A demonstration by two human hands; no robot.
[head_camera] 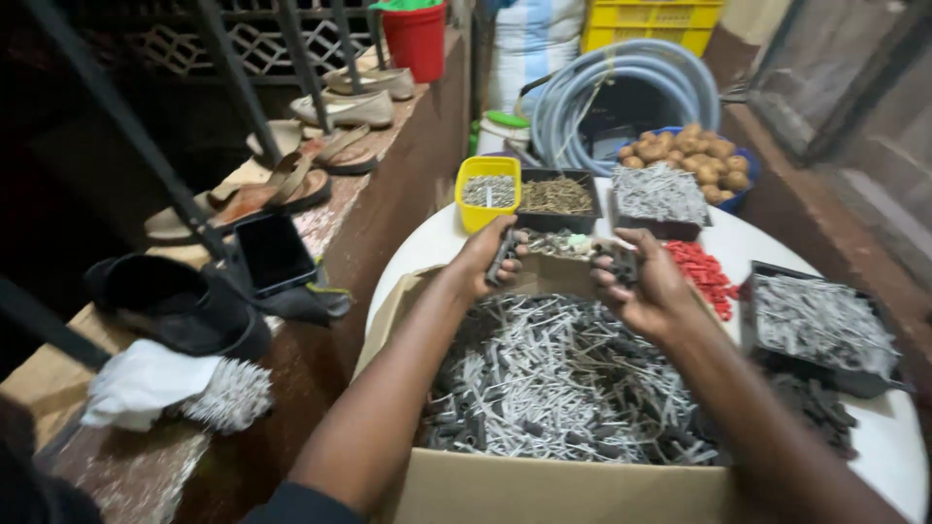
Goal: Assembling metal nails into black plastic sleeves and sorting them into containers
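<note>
Grey steel fills the cardboard box [544,485] in front of me: a tangled heap of nails [553,388] mixed with dark plastic clips, lying every way on the white round table [893,437]. My left hand [485,257] is closed around a few dark pieces [502,254] lifted just above the far edge of the box, and my right hand [646,291] is clenched on a small bunch of dark clips [621,264] beside it. I judge these bits light singly, stiff and sharp at the tips, and apt to snag on each other, so I would pinch them by the plastic body or mid-shank, not the points. Beyond my hands stand a yellow tray [488,190], black trays [558,197] of sorted fasteners and a pile of red wall plugs [701,272].
</note>
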